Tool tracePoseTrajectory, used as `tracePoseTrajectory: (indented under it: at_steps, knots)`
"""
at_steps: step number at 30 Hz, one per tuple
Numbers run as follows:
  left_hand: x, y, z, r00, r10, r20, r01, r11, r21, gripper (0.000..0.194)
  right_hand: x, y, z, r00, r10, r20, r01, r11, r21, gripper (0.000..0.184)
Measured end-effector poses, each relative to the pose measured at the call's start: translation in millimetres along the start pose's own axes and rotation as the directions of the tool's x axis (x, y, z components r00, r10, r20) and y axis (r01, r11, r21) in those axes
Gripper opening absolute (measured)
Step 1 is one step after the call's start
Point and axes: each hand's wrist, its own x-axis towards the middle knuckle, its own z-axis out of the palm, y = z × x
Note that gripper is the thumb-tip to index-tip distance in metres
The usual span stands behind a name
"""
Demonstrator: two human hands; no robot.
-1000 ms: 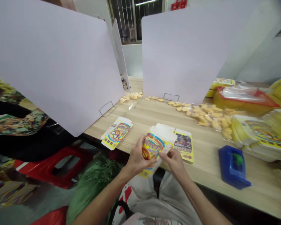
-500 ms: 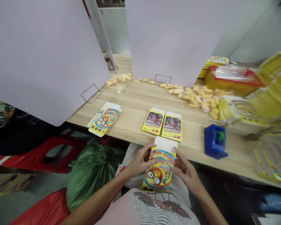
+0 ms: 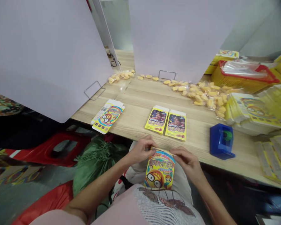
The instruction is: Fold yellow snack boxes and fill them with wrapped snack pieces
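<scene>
A small yellow cartoon-printed box (image 3: 159,170) stands upright over my lap, just in front of the table edge. My left hand (image 3: 141,150) pinches its top left corner with curled fingers. My right hand (image 3: 188,161) grips the top right, fingers closed over the folded-down top flap. Two closed boxes of the same kind (image 3: 166,122) lie side by side on the wooden table (image 3: 135,106) just beyond my hands.
A flat unfolded box (image 3: 108,115) lies near the table's left edge. A blue tape dispenser (image 3: 221,141) sits to the right, with stacks of flat boxes (image 3: 250,112), a yellow basket (image 3: 243,78) and several wrapped yellow snacks (image 3: 201,93) behind. White divider panels (image 3: 49,53) stand at the back.
The box's white top flap, open half a second ago, is now folded down under my fingers. One second ago I held the box above the table; it now sits lower, over my lap.
</scene>
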Motion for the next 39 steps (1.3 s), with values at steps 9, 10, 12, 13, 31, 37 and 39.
tracePoseTrajectory:
  at_steps: [9,10,12,13,31,37,39]
  knots:
    - [4.3,8.2,-3.9,0.999,-0.03,0.017,0.029,0.998,0.055,0.017,8.9,-16.9,2.7,0.997,0.076,-0.014,-0.077,0.995,-0.068,0.018]
    - [6.5,7.4,-3.8,0.998,-0.057,0.019,0.057,0.998,0.018,0.019,11.2,-19.0,3.2,0.996,0.083,-0.022,-0.084,0.993,-0.082,0.019]
    - [10.9,6.1,-3.2,0.994,-0.11,0.026,0.111,0.993,-0.049,0.019,15.8,-21.7,3.0,0.996,0.077,-0.038,-0.081,0.991,-0.108,0.02]
    - [12.8,6.0,-2.6,0.992,-0.124,0.029,0.126,0.99,-0.069,0.017,17.6,-22.1,2.5,0.996,0.073,-0.044,-0.078,0.99,-0.116,0.02]
    - [5.4,-15.9,9.2,0.996,0.09,-0.003,-0.087,0.976,0.2,0.011,-9.2,17.2,14.2,0.992,0.067,-0.111,-0.07,0.997,-0.029,0.015]
    - [12.3,-22.0,5.5,0.999,0.033,-0.022,-0.03,0.992,0.12,0.013,-19.0,25.0,-22.4,0.931,-0.048,-0.363,-0.075,0.946,-0.316,0.039]
    - [15.0,-20.9,4.1,1.0,0.014,0.006,-0.015,0.994,0.104,0.016,-20.5,19.7,-38.3,0.868,-0.096,-0.487,-0.115,0.916,-0.385,0.033]
